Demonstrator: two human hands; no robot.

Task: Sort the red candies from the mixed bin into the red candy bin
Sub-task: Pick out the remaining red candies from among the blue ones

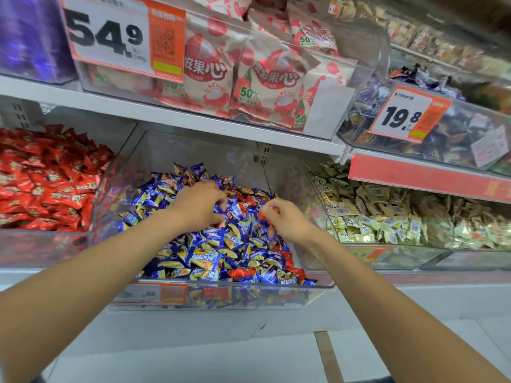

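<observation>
Both hands in the mixed bin point(119, 189)
Right hand point(287, 217) pinches a red candy point(265, 215) mid-bin. Left hand point(199, 205) has its grip curled into the blue wrappers — can't tell what it holds. The red candy bin point(41, 247) is just left.

One head-worn wide-angle camera looks forward and down (from close range) onto the mixed bin point(262, 297).
</observation>
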